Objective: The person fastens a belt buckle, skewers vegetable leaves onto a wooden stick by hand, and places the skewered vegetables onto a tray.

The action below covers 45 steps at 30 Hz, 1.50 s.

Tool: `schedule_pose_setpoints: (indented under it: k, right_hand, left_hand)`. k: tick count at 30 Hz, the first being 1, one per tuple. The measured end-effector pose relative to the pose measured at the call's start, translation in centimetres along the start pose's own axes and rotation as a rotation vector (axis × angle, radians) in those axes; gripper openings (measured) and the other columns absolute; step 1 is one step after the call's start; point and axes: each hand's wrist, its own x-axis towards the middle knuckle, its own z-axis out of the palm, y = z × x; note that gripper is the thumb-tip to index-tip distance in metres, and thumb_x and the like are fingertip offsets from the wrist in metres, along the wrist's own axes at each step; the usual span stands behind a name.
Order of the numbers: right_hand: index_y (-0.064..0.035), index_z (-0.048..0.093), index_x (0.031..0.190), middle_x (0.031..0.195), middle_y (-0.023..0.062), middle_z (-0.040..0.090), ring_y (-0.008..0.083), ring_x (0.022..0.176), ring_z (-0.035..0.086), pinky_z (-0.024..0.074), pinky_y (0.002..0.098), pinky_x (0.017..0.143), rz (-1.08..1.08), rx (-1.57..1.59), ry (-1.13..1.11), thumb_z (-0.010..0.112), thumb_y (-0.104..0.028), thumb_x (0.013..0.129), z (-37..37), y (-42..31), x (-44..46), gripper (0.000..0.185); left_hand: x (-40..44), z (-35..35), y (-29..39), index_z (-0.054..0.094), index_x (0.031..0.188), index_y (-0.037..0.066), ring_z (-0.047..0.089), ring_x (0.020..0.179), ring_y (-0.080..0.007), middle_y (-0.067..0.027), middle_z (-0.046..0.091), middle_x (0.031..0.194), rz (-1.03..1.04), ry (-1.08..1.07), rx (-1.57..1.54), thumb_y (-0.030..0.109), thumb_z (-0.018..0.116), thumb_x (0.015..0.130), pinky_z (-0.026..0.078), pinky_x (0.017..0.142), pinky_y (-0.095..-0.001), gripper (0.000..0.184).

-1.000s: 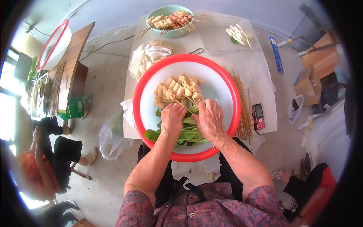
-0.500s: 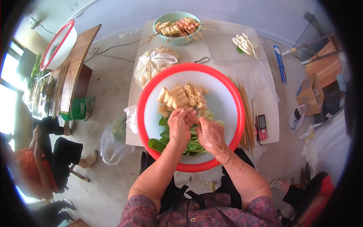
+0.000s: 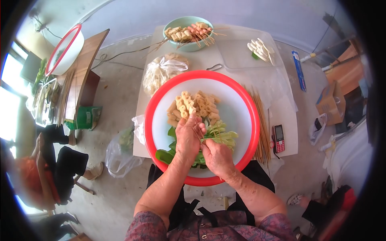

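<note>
A red-rimmed white basin (image 3: 252, 120) holds skewered tan rolls (image 3: 207, 105) above green leafy vegetables (image 3: 164, 156). Over its middle, my left hand (image 3: 189, 135) is closed round the lower sticks of skewered rolls, whose tops show past its fingertips. Just right of it and slightly lower, my right hand (image 3: 217, 156) is closed, its thumb and finger pinched at the lower ends of these sticks. Pale vegetable stems (image 3: 227, 137) lie beside my right hand.
The table (image 3: 287, 142) bears loose sticks (image 3: 261, 132), a phone (image 3: 278, 138), a clear bag of rolls (image 3: 159, 72), a green bowl of skewers (image 3: 189, 47) and white strips (image 3: 261, 50). A seated person (image 3: 34, 176) is at the left, another person (image 3: 337, 209) at the lower right.
My left hand has turned and lifted the skewered rolls, whose cut ends now face up. My right hand has moved down to the lower ends of the sticks. The whole view has shifted slightly.
</note>
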Motion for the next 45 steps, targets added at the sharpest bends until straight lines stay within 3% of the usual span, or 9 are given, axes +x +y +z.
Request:
schedule_pose_setpoints:
  k: [6,14,20,22,24,31,38,40,45]
  right_hand:
    - [0.0000,0.054,0.078,0.061,0.0205,0.056,0.0378,0.058,0.057,0.0436,0.0423,0.053,0.150,0.413,-0.057,0.053,-0.017,0.090,0.3,0.2,-0.6,0.021]
    - [0.0023,0.055,0.080,0.060,0.0170,0.057,0.0322,0.054,0.057,0.0439,0.0394,0.053,0.180,0.508,-0.126,0.051,-0.015,0.091,-1.3,-1.3,-2.7,0.021]
    - [0.0016,0.054,0.081,0.059,0.0144,0.055,0.0286,0.052,0.056,0.0436,0.0360,0.052,0.241,0.595,-0.213,0.051,-0.011,0.091,-4.3,-2.0,-5.2,0.017]
    - [0.0009,0.054,0.081,0.059,0.0147,0.054,0.0266,0.050,0.055,0.0428,0.0349,0.050,0.029,0.477,-0.155,0.051,-0.011,0.091,-6.0,-1.8,-5.7,0.015]
    - [0.0000,0.053,0.081,0.060,0.0158,0.054,0.0290,0.050,0.055,0.0415,0.0352,0.048,0.067,0.427,-0.144,0.053,-0.011,0.090,-7.9,-1.3,-5.0,0.015]
    - [-0.0032,0.050,0.082,0.059,0.0157,0.055,0.0355,0.056,0.057,0.0412,0.0402,0.047,0.025,0.064,-0.075,0.055,-0.013,0.089,-7.7,1.6,-3.9,0.013]
    - [-0.0040,0.054,0.087,0.055,0.0031,0.044,0.0119,0.047,0.039,0.0337,0.0275,0.045,0.127,0.253,0.125,0.058,-0.019,0.090,-7.2,3.8,-2.2,0.016]
    - [-0.0031,0.056,0.089,0.055,-0.0001,0.045,0.0089,0.048,0.037,0.0319,0.0254,0.045,0.261,0.541,0.163,0.059,-0.017,0.090,-4.7,5.0,-2.1,0.014]
    - [-0.0018,0.058,0.095,0.079,0.0036,0.061,0.0107,0.068,0.057,0.0474,0.0268,0.064,0.375,0.468,0.182,0.058,-0.007,0.085,-2.7,4.8,-0.8,0.011]
  left_hand:
    - [0.8,0.5,0.3,0.039,0.117,0.010,0.055,0.061,-0.0140,-0.0066,0.055,0.081,0.025,0.014,-0.110,0.012,0.053,0.093,0.048,0.051,-0.0241,0.028]
    - [2.5,0.1,0.6,0.040,0.118,0.008,0.049,0.065,-0.0125,-0.0072,0.051,0.086,0.072,0.024,-0.096,-0.001,0.048,0.092,0.042,0.049,-0.0208,0.029]
    - [4.2,-0.1,2.2,0.041,0.120,0.008,0.050,0.065,-0.0142,-0.0080,0.052,0.090,0.184,0.099,-0.056,-0.004,0.046,0.091,0.047,0.052,-0.0215,0.031]
    - [5.0,-1.2,2.4,0.041,0.119,0.006,0.053,0.067,-0.0159,-0.0091,0.053,0.091,0.211,0.008,-0.037,-0.004,0.046,0.091,0.050,0.055,-0.0227,0.031]
    - [4.8,-1.2,2.5,0.033,0.123,0.008,0.059,0.070,-0.0167,-0.0095,0.055,0.090,0.209,0.048,0.001,-0.003,0.050,0.090,0.055,0.062,-0.0284,0.039]
    - [1.7,1.0,2.1,0.008,0.144,0.007,0.055,0.102,-0.0376,-0.0253,0.027,0.139,0.147,0.056,0.043,0.018,0.061,0.087,0.053,0.077,-0.0442,0.078]
    - [1.0,0.6,-2.7,0.020,0.140,0.000,0.057,0.097,-0.0308,-0.0216,0.040,0.128,0.123,0.133,0.305,0.015,0.061,0.085,0.051,0.080,-0.0397,0.070]
    - [1.5,0.5,-3.5,0.035,0.129,-0.005,0.058,0.094,-0.0268,-0.0170,0.051,0.114,0.004,0.066,0.386,0.011,0.059,0.085,0.049,0.084,-0.0363,0.052]
    - [2.6,1.1,-2.9,0.046,0.114,-0.006,0.061,0.085,-0.0200,-0.0114,0.059,0.098,-0.118,-0.127,0.418,0.005,0.058,0.083,0.051,0.075,-0.0305,0.034]
